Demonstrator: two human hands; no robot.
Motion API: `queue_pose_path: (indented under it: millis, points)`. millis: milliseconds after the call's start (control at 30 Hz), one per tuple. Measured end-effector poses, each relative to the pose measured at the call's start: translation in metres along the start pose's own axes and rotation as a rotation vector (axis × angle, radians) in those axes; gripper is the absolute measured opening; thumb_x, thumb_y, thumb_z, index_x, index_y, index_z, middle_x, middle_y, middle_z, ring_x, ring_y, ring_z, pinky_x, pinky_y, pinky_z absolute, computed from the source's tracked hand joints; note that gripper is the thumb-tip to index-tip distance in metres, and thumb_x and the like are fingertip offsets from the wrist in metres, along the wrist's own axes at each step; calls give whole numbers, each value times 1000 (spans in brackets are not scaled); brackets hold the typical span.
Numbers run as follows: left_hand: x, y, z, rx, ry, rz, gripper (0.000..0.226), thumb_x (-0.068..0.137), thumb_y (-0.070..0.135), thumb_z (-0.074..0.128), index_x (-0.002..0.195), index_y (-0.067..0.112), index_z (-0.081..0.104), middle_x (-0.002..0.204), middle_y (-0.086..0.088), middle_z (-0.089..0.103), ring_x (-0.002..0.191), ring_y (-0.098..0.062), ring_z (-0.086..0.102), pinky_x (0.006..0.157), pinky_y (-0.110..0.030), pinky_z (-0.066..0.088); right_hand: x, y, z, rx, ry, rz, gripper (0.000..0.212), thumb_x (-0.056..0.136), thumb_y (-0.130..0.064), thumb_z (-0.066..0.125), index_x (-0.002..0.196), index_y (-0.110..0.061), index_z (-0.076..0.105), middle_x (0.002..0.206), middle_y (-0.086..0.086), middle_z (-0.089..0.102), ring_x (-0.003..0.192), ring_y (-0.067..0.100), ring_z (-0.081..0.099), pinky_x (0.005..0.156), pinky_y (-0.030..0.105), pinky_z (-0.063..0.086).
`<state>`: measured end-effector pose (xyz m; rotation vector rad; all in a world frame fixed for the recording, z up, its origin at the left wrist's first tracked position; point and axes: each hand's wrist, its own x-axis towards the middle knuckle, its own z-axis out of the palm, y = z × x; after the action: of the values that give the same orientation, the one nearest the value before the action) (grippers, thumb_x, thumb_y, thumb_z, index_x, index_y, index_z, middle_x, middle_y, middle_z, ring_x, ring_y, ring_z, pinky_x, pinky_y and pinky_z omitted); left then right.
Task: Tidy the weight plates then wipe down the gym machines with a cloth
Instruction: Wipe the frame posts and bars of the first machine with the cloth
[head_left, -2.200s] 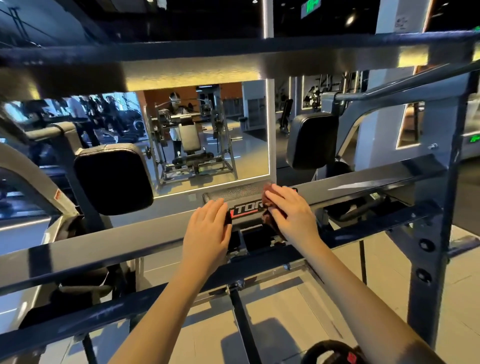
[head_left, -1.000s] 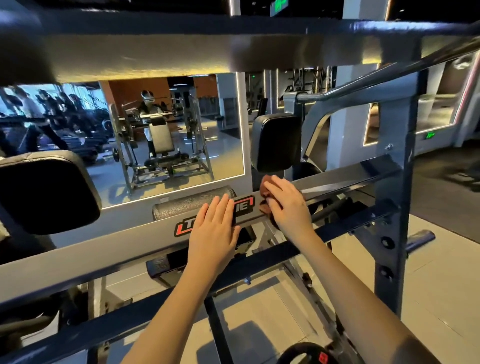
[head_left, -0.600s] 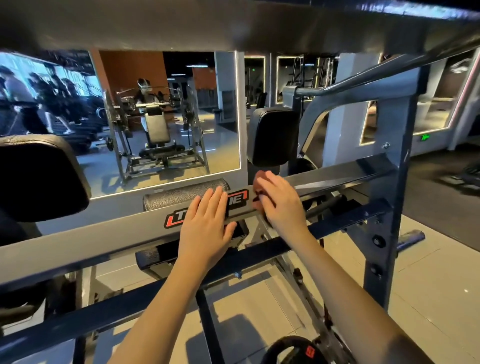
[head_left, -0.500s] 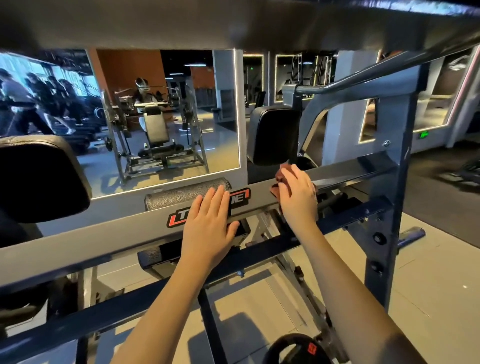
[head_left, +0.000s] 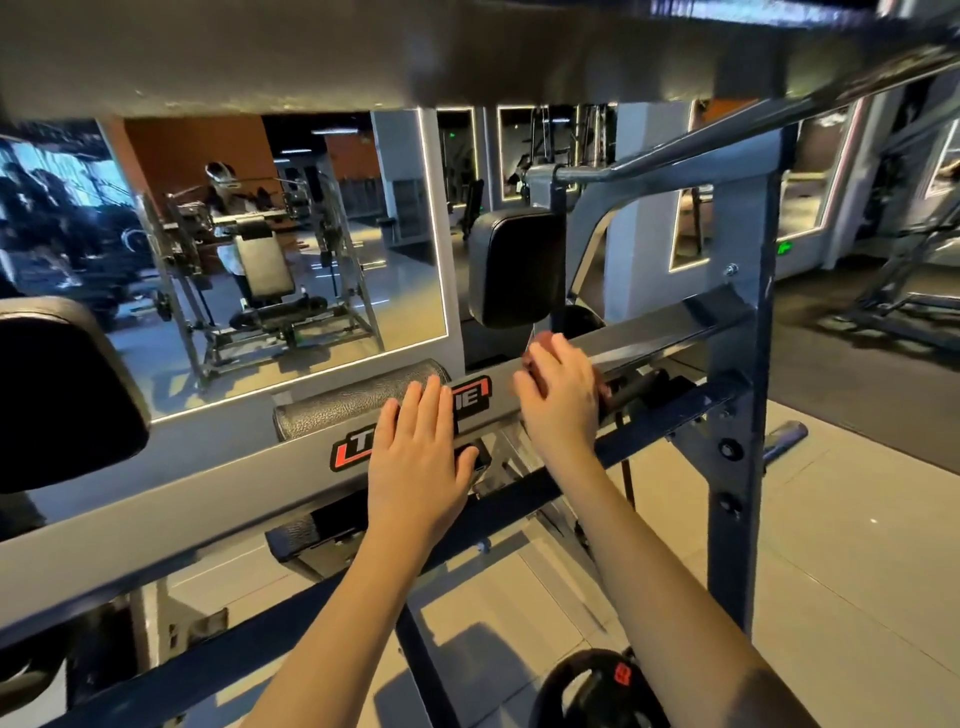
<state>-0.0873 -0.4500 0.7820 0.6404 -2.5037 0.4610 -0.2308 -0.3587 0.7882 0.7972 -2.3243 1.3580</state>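
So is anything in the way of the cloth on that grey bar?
Rightward, nothing visible lies on the grey bar between the cloth under the right hand and the blue upright post. Leftward, the left hand rests flat on the bar over the red logo, so it would block the cloth there.

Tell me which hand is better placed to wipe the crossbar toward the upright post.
Right: the right hand holds the reddish cloth on the crossbar, nearer the post; the left hand lies flat over the logo, holding nothing.
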Motion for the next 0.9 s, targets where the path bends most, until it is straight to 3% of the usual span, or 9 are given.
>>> queue_pose_path:
  millis: [133, 233, 367, 467, 533, 633, 767, 900]
  points:
    - [1, -1, 1, 13, 11, 7, 72, 93, 51, 44, 149, 7, 30, 155, -14, 31, 144, -29, 27, 117, -46, 18, -13, 11, -4, -45, -110, -214, 44, 99, -32, 52, 143, -27, 47, 154, -6, 37, 144, 17, 26, 117, 44, 25]
    - [0, -2, -3, 17, -8, 23, 72, 96, 52, 40, 151, 8, 23, 157, -12, 24, 146, -28, 21, 118, -45, 13, 20, 30, -14, -53, -63, -106, 44, 100, -30, 51, 143, -24, 48, 154, -2, 38, 143, 21, 29, 117, 45, 23]
    - [2, -1, -4, 15, -21, 16, 70, 97, 52, 28, 151, 9, 20, 158, -12, 21, 147, -28, 18, 119, -45, 14, 24, 16, -4, 15, 31, 112, 43, 102, -33, 45, 145, -28, 46, 157, -6, 31, 146, 18, 19, 117, 45, 27]
    - [3, 0, -4, 15, -30, -6, 73, 92, 52, 23, 145, 5, 38, 150, -15, 38, 140, -30, 35, 114, -48, 29, -8, 4, 2, 4, -36, -136, 39, 101, -26, 49, 140, -27, 50, 154, -7, 35, 144, 17, 23, 114, 40, 27]
    - [3, 0, -3, 23, -21, 1, 72, 91, 52, 26, 144, 5, 40, 149, -15, 40, 139, -31, 37, 113, -48, 29, -8, 17, -8, -14, -98, -242, 40, 99, -24, 52, 140, -26, 51, 152, -5, 39, 142, 17, 29, 114, 41, 28]
    - [3, -1, -4, 34, -40, 12, 70, 95, 51, 36, 149, 7, 30, 155, -13, 30, 144, -29, 27, 117, -47, 22, 25, 38, -23, -9, -96, -135, 41, 100, -26, 51, 141, -27, 50, 152, -4, 38, 141, 19, 30, 115, 48, 30]
    - [3, 0, -7, 40, -36, -16, 71, 90, 50, 35, 143, 5, 43, 148, -15, 43, 137, -30, 41, 114, -47, 29, 24, 22, -19, 80, 12, 65, 41, 102, -27, 47, 142, -23, 48, 154, -2, 36, 144, 21, 25, 115, 50, 31]
    - [4, 3, -9, 40, -31, -25, 71, 89, 49, 29, 139, 3, 48, 143, -16, 48, 132, -32, 46, 112, -45, 23, 0, 33, -14, -11, -132, -269, 40, 100, -24, 51, 140, -26, 51, 154, -5, 35, 146, 18, 22, 115, 42, 23]
